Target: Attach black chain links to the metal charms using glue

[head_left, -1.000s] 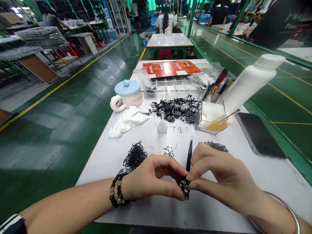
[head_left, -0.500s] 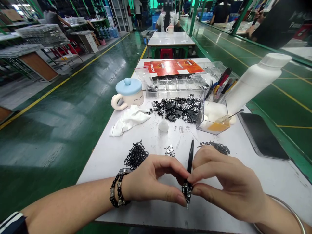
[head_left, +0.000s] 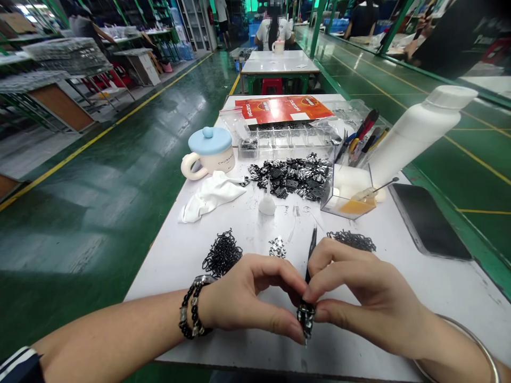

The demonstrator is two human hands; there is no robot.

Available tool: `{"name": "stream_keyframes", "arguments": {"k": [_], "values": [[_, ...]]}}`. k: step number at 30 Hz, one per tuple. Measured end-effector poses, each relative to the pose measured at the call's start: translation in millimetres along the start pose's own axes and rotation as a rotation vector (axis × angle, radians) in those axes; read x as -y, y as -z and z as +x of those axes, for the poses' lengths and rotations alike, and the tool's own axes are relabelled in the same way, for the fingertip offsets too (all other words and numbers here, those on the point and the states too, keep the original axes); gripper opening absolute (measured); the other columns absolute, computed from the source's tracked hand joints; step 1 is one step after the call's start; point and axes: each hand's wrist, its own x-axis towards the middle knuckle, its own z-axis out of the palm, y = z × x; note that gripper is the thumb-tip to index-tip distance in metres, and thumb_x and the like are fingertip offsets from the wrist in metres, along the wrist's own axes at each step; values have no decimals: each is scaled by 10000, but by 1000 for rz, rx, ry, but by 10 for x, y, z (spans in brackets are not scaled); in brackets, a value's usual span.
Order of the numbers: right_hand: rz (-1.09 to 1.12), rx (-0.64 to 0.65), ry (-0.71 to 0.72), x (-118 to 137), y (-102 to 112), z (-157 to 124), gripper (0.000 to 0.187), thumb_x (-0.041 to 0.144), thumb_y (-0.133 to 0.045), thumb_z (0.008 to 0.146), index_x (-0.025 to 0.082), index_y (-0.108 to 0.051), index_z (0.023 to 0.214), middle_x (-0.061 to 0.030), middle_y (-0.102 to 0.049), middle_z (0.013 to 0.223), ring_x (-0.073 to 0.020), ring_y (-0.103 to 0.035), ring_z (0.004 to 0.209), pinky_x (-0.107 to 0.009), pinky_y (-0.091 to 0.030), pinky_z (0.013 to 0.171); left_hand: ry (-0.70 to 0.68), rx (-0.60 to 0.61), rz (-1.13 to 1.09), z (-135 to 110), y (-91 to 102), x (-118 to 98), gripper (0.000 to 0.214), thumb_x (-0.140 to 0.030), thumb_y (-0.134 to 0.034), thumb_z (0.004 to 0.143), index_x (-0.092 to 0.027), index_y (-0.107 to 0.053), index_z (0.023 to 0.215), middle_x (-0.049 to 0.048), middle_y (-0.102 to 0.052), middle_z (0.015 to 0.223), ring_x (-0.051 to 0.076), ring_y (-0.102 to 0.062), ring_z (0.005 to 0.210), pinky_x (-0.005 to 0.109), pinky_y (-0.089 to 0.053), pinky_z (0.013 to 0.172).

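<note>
1. Small-parts handwork occupied you: your left hand (head_left: pixel 249 298) and right hand (head_left: pixel 361 300) were both closed in a pinch on a cluster of small black-and-silver metal pieces (head_left: pixel 305 317). The cluster sat just above the near edge of the desk (head_left: pixel 171 282), between your hands.
2. Black pointed tool (head_left: pixel 310 255), possibly tweezers, rose from the cluster and passed between your hands. Your fingers hid how it met the pieces, so you could not tell which hand bore it.
3. The step looked like fitting or working one small piece by hand. The next move called for a steady pinch and a clear view of the tiny join.
4. The clear plastic box (head_left: pixel 343 194), right of the desk's middle, held a white block, an amber-yellow layer and a thin metal-tipped stick (head_left: pixel 377 186).
5. The clear compartment tray (head_left: pixel 293 139), toward the far end of the desk, had small black pieces (head_left: pixel 248 144) at its left end; the other compartments were too small to read.
6. The blue-lidded mug (head_left: pixel 209 149) stood near the desk's left edge, its contents hidden.
7. A loose pile of black metal pieces (head_left: pixel 289 178) lay mid-desk, and tangles of black wire hooks (head_left: pixel 222 254) lay just beyond your left hand.
</note>
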Motion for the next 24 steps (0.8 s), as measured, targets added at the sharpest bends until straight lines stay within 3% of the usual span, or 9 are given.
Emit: {"name": "stream_keyframes", "arguments": {"k": [4, 15, 24], "values": [[7, 83, -78, 1, 26, -9, 145, 210, -698, 789, 247, -701, 928, -18, -498, 844, -111, -527, 775, -254, -482, 692, 57, 18, -13, 10, -2, -15, 307, -69, -814, 580, -150, -710, 858, 48, -695, 842, 177, -618, 834, 336, -476, 859], [8, 299, -115, 19, 71, 22, 175, 234, -712, 771, 260, -697, 944, -23, -447, 904, -132, -484, 849, -296, -475, 777, 186, 113, 33, 12, -3, -44, 339, -264, -873, 528, -158, -729, 816, 52, -709, 834, 190, -621, 841, 347, -509, 862], [110, 206, -117, -11, 24, 10, 87, 207, -713, 768, 197, -638, 809, -8, -421, 885, -111, -490, 821, -264, -475, 746, 253, 103, -37, 15, 19, -46, 299, -214, -845, 576, -155, -718, 840, 47, -695, 822, 182, -624, 812, 348, -514, 837]]}}
